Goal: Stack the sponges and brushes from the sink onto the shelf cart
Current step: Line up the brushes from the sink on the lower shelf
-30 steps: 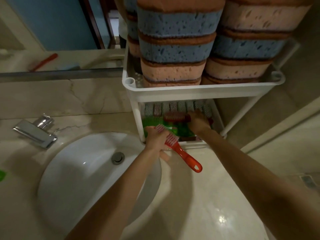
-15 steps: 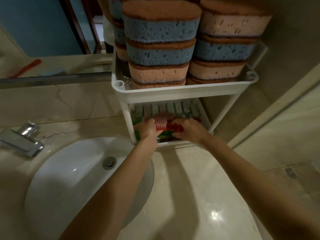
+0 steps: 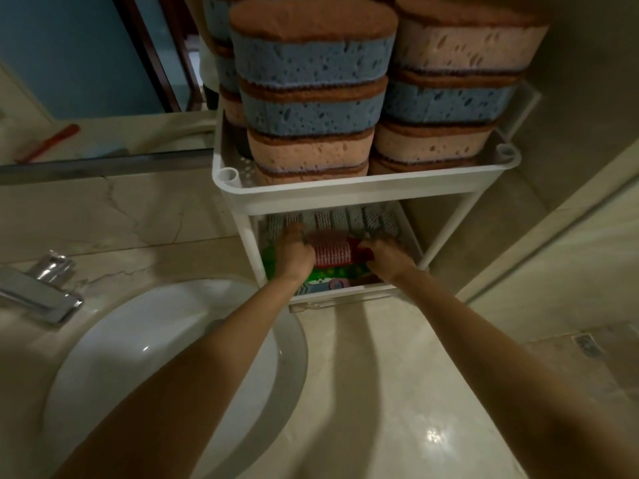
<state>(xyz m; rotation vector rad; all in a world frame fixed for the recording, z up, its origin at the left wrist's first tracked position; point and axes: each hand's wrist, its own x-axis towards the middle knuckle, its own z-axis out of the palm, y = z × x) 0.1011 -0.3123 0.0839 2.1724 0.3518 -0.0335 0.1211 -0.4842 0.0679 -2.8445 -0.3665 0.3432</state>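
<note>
Both hands are now sitting deeper inside the lower shelf of the cart than a second ago, when the red brush (image 3: 332, 252) was still out over the counter with its handle pointing toward the sink; the brush is now lying crosswise inside that shelf. Left hand (image 3: 294, 254) is pressing against the bristle end of the brush, fingers curled around it. Right hand (image 3: 385, 254) is closing over the handle end, fingers wrapped on the red plastic.

White shelf cart (image 3: 363, 193) is standing on the marble counter (image 3: 345, 392) just beside the sink (image 3: 103, 375). Its upper tray is holding stacked sponges (image 3: 311, 98) — blue and pink layers with brown scrub tops — in two front columns, with more behind. Its lower tray (image 3: 345, 297) is holding a row of brushes (image 3: 349, 219) at the back, bristles showing in grey and red, and green brushes (image 3: 328, 273) underneath the red one; a small pink and blue piece near the front edge is too blurred to tell.

Sink bowl is showing nothing inside from this view. Chrome tap (image 3: 41, 288) is sitting at the left of the basin. Mirror (image 3: 86, 63) behind is reflecting a red handle.
</note>
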